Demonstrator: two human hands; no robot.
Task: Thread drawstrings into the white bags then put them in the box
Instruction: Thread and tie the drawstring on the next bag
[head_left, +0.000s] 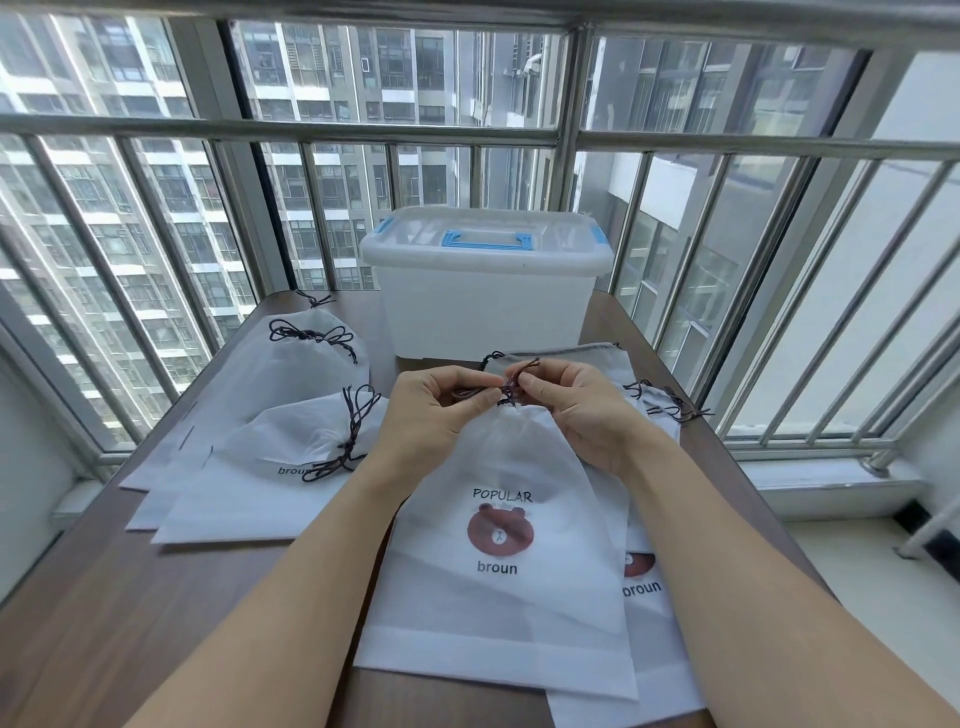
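Landmark: box (485, 280), translucent white plastic, lid on, blue handle and clips, standing at the far end of the brown table (104, 597).

1. Front bag (498, 561): white, printed "POPULAR", bear face, "broun"; lies flat on the near side of the box, its gathered mouth pointing toward the box.
2. Drawstring (511, 387): dark cord at the mouth of the front bag, just short of the box's front wall.
3. Left hand (434, 408): fingers curled, thumb and forefinger pinching the drawstring, near side of the box.
4. Right hand (576, 402): fingers curled, fingertips pinching the same drawstring, just beside the left hand.
5. Lower bag (644, 587): partly under the front bag, "broun" showing.
6. Left bags (280, 441): white, overlapping, dark cords already in, left of and nearer than the box.
7. Right bags (639, 395): white, corded, mostly hidden behind the right hand, near the box's right front corner.
8. Railing (571, 135): metal bars behind the box
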